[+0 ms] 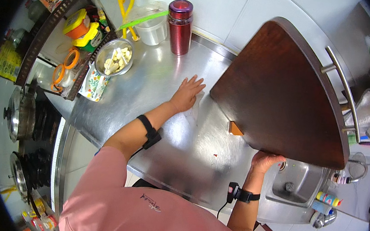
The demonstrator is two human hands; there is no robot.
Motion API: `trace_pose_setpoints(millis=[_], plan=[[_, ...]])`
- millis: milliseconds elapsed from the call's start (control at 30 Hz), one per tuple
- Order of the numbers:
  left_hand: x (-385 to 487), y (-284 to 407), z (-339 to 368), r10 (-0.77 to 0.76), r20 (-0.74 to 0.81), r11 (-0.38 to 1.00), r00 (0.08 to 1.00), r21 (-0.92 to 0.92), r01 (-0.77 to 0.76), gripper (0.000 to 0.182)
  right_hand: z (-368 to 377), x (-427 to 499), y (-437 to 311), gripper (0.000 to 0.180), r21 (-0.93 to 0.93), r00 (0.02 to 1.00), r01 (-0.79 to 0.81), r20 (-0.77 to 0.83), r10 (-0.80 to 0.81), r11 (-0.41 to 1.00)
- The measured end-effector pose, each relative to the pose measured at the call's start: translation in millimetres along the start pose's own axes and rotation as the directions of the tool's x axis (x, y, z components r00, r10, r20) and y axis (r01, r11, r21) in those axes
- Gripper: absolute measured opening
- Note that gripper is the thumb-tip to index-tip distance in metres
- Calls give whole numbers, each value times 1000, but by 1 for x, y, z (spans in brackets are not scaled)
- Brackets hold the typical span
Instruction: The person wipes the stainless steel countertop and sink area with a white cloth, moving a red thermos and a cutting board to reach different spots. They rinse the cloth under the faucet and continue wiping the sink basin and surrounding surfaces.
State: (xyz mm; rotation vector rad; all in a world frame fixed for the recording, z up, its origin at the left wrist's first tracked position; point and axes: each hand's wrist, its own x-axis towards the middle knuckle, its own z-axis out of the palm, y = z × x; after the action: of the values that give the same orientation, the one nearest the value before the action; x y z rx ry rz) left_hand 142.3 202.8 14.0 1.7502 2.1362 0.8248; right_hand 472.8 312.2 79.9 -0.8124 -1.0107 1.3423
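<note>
My left hand (187,94) lies palm down with fingers spread, low over the stainless steel counter (147,88). A pale, thin, translucent sheet or cloth (196,110) shows partly beneath it; whether the hand touches it I cannot tell. On the right, my right hand (265,160) grips the near lower edge of a thick dark brown wooden board (284,91), its fingers hidden behind the wood. The board is tilted up, with its far side toward the tiled wall. A small orange-brown wedge (235,128) shows at its lower edge.
A steel bowl of peeled garlic cloves (120,60), a red flask (179,31) and a plastic tub (152,29) stand at the back left. Right of me is a sink (295,183) with bottles (328,198) beside it. A metal bar (342,94) runs along the board's right side.
</note>
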Motion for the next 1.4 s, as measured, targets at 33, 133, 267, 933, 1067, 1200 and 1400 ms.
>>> trace_pose_setpoints(millis=[33, 133, 267, 933, 1067, 1200, 1400], plan=[[-4, 8, 3, 74, -26, 996, 997, -43, -75, 62, 2, 0, 0, 110, -7, 1000, 12, 9, -12, 1000], [-12, 41, 14, 1, -177, 1000, 984, 1, 0, 62, 5, 1, -5, 112, -13, 1000, -9, 12, 9, 1000], [-36, 95, 34, -73, -303, 995, 950, -80, 51, 55, 4, 6, -6, 113, 41, 999, -28, -13, 29, 999], [-7, 127, 90, -333, -284, 932, 899, 44, 359, 48, 50, 46, 36, 115, 51, 988, 20, 153, -28, 999], [5, 109, 76, -462, -280, 879, 841, -18, 477, 45, 95, 68, 58, 115, 97, 949, -4, 314, -27, 995], [27, 94, 63, -610, -244, 781, 754, -25, 624, 42, 142, 89, 80, 110, 177, 938, -12, 343, -50, 984], [44, 62, 40, -705, -227, 703, 672, -97, 704, 40, 190, 105, 110, 105, 179, 915, -20, 400, -54, 984]])
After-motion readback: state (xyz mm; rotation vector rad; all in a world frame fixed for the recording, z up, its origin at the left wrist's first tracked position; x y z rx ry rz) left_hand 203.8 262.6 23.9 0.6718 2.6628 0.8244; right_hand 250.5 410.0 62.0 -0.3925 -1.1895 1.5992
